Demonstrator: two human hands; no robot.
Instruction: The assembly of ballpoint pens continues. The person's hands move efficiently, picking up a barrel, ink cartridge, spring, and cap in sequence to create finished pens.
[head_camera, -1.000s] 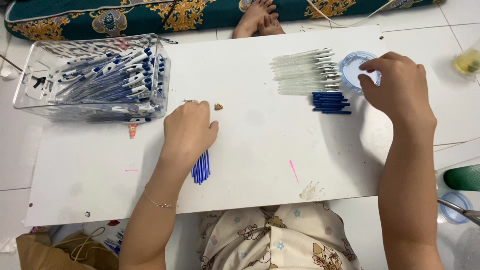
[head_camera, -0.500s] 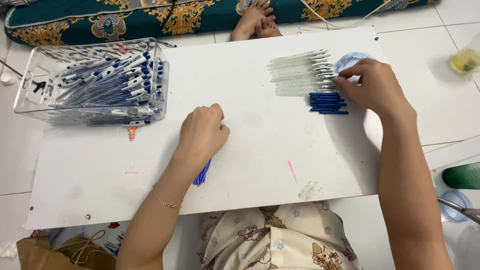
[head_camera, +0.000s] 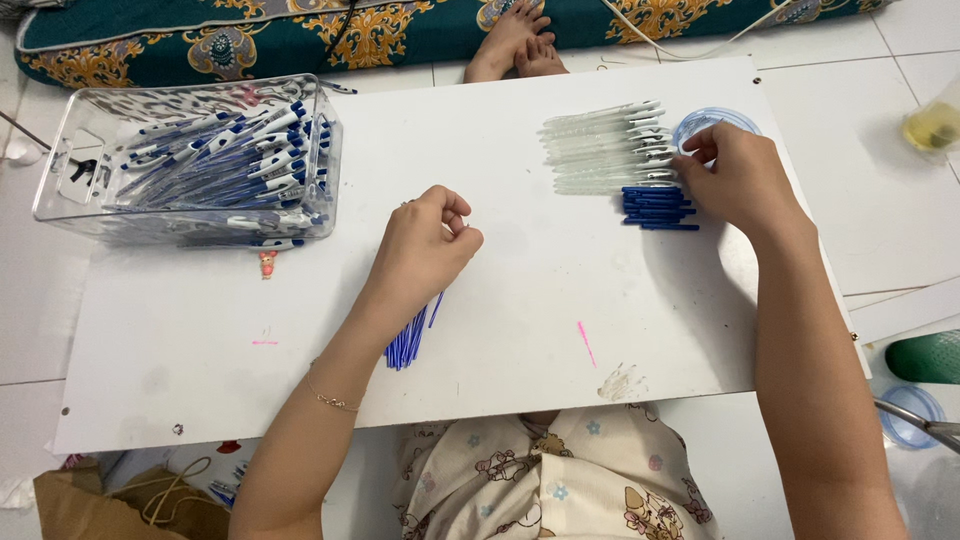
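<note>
The right hand (head_camera: 738, 180) is reaching with curled fingers to the row of clear pen barrels (head_camera: 605, 148), lying crosswise just to its left. The left hand (head_camera: 425, 245), loosely fisted, is gripping blue refills (head_camera: 410, 338) pointing toward the person.

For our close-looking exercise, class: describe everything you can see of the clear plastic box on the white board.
The clear plastic box is rectangular, open-topped and see-through, with rounded corners and a cut-out handle in its left end wall. It stands upright on the far left corner of the white board. It is heaped with blue and white pens lying mostly lengthways. Neither hand touches it.
</note>
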